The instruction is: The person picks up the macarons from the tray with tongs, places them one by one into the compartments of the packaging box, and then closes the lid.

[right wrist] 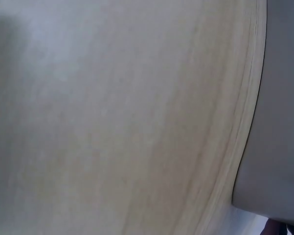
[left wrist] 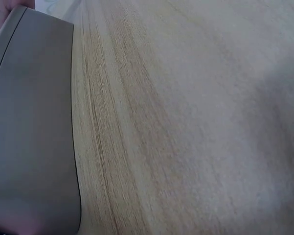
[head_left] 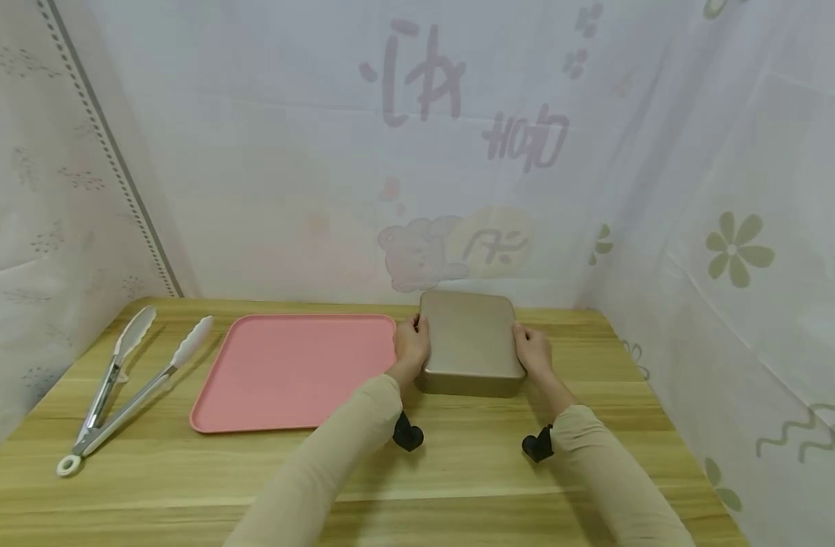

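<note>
A square, gold-brown metal tin [head_left: 470, 334] sits at the back of the wooden table, right of centre, its flat face up. My left hand [head_left: 412, 343] grips its left side and my right hand [head_left: 533, 349] its right side, each thumb near the top edge. In the left wrist view the tin's smooth wall [left wrist: 34, 122] fills the left, a thin seam running near its edge. The right wrist view has the tin's wall [right wrist: 274, 122] along the right. Most of my fingers are hidden behind the tin's sides. Whether the tin has a lid I cannot tell.
Left of the tin lies a flat pink tray [head_left: 308, 372], its right edge close to my left hand. Farther left, spread tongs [head_left: 105, 399] with white tips rest on the table [head_left: 458, 486]. Printed curtains [head_left: 287, 167] hang behind and at both sides.
</note>
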The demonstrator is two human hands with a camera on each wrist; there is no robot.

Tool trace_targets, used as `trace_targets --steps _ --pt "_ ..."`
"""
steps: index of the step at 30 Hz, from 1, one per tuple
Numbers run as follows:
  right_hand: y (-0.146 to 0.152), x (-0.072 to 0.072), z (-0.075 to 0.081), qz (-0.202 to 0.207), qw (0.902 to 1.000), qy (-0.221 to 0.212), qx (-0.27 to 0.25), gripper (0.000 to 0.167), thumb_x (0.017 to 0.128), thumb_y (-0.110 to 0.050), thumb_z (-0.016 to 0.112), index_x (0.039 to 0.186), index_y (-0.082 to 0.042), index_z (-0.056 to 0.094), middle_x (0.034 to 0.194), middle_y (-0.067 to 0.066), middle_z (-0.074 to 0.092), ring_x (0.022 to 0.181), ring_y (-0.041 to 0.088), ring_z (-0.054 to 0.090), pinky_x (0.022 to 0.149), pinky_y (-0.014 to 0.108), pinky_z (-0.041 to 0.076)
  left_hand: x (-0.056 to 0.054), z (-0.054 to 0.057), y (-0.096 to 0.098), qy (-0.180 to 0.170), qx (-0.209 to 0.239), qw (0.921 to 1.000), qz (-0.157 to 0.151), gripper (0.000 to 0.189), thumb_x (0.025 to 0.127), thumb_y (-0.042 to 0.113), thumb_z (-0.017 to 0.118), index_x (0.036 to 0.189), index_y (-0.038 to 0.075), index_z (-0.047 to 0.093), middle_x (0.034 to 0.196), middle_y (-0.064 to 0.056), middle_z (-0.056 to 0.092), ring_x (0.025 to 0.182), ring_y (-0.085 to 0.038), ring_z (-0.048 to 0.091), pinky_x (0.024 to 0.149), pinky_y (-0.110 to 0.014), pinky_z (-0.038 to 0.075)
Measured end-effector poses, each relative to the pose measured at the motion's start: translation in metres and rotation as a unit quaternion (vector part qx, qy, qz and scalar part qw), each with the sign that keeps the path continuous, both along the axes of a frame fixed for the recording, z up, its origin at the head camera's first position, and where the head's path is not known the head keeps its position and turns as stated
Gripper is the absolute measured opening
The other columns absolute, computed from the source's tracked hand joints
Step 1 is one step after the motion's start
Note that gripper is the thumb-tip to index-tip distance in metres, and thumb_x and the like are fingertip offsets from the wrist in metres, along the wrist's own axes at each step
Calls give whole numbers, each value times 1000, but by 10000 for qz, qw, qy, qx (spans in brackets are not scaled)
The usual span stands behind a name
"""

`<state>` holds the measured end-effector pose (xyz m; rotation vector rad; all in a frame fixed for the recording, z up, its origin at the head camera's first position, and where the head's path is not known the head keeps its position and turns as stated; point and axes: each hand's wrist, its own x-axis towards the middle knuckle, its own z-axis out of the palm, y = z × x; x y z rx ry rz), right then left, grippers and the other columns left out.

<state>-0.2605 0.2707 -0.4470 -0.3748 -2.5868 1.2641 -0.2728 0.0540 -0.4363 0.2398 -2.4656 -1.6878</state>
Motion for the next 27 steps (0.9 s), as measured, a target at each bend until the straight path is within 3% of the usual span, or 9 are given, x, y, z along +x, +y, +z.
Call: trace_targets --steps 12,27 --pt "-2 0 -1 -189 9998 63 -78 41 99 -28 44 110 5 66 106 25 64 93 34 57 82 47 45 -1 -2 2 54 6 9997 223 34 98 23 49 121 1 62 116 -17 64 108 -31 59 95 -42 44" --pt "-2 -1 -3 -307 9988 34 -371 41 99 -29 44 113 4 66 113 25 62 100 34 56 87 47 45 -2 0 2 -307 717 9964 320 33 97 24 53 121 4 63 116 -13 65 107 -26 59 92 -37 46"
